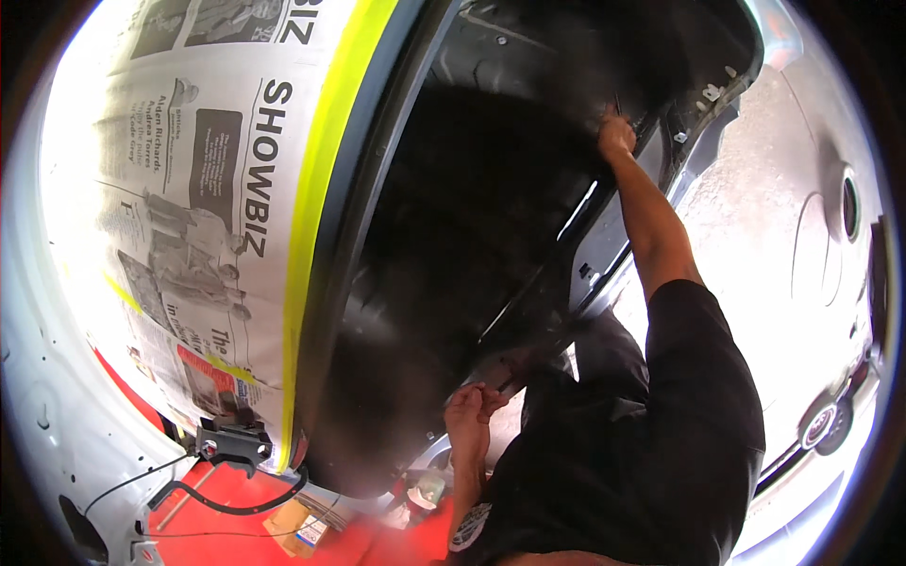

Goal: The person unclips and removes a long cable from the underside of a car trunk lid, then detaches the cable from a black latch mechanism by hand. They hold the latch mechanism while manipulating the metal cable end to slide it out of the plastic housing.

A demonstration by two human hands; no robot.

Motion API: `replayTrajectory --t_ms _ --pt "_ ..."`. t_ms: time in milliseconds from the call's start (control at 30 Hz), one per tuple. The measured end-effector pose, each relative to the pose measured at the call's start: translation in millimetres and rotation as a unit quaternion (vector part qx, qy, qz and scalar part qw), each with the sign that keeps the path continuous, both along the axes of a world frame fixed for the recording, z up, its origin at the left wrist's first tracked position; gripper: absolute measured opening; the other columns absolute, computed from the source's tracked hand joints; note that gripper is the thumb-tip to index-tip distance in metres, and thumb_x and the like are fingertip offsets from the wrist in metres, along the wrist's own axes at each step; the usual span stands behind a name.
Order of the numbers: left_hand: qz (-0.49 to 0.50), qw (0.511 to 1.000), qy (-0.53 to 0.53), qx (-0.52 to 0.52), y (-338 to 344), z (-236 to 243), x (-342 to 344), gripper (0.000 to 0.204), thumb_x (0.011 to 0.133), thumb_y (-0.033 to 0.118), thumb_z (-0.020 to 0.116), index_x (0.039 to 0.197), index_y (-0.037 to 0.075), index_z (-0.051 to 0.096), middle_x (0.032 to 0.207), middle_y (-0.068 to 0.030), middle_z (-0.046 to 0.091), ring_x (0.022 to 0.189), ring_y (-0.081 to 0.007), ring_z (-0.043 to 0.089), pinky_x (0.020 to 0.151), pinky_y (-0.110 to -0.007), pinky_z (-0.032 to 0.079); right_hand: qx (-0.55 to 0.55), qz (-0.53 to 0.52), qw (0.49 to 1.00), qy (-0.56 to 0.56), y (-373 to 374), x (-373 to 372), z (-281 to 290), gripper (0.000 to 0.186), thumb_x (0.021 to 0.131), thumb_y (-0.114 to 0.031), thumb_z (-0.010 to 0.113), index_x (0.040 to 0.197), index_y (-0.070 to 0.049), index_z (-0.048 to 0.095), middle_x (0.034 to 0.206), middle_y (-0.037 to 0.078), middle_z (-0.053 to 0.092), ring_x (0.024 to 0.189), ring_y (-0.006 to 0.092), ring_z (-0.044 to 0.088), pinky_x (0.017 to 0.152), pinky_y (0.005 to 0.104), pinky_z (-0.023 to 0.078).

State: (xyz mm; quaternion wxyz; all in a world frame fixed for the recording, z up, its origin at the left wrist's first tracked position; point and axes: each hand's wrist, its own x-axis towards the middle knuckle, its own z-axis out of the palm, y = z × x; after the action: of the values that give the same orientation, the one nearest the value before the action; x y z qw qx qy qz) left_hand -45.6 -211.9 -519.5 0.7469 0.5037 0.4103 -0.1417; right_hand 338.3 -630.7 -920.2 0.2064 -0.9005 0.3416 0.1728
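Observation:
My right arm reaches far forward along the edge of a black-painted vehicle body cavity [444, 189]. Its hand, my right hand [618, 135], has its fingers closed at the cavity's right rim, and a thin dark stick-like piece [617, 102] sticks up from them. Nearer to me, my left hand [469, 412] is closed with its fingertips pressed together, beside the near part of the same dark rim. Whatever lies between those fingertips is too small to make out. Deep shadow hides most of the cavity's inside.
Newspaper [189, 189] bordered by yellow tape [316, 170] covers the curved panel at left. Below it sits a black metal bracket [231, 443] with a bent black strip. A cardboard piece [294, 526] lies on a red surface [217, 500]. Wheels [819, 424] stand at far right.

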Motion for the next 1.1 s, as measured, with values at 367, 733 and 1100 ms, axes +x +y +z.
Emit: replayTrajectory --t_ms 367,733,1100 --pt "0.018 0.984 0.043 0.173 1 -1 10 0.018 0.104 0.009 0.057 0.113 -0.005 0.066 0.091 -0.0147 0.069 0.083 -0.0258 0.072 0.081 -0.042 0.062 -0.048 0.165 0.978 -0.115 -9 1 30 0.05 0.09 -0.017 0.064 0.139 -0.015 0.057 0.123 0.026 0.065 0.114 0.0436 0.066 0.091 0.0501 0.058" --pt "-0.122 0.913 -0.26 0.289 -76 27 120 0.019 0.105 0.009 0.053 0.112 -0.004 0.066 0.101 -0.0125 0.072 0.091 -0.017 0.068 0.086 -0.031 0.054 0.556 0.188 0.786 -0.193 97 -141 354 0.026 0.09 -0.014 0.053 0.088 0.005 0.07 0.07 0.015 0.065 0.053 0.0227 0.07 0.051 0.0324 0.056" --pt "-0.152 0.921 -0.318 0.167 -71 73 82 0.014 0.107 0.017 0.051 0.102 0.006 0.059 0.077 -0.0045 0.055 0.059 -0.0071 0.048 0.051 -0.023 0.037 0.735 0.22 0.641 0.033 158 -246 531 0.052 0.104 -0.044 0.05 0.1 0.003 0.071 0.072 0.009 0.063 0.06 0.0185 0.065 0.057 0.0313 0.058"
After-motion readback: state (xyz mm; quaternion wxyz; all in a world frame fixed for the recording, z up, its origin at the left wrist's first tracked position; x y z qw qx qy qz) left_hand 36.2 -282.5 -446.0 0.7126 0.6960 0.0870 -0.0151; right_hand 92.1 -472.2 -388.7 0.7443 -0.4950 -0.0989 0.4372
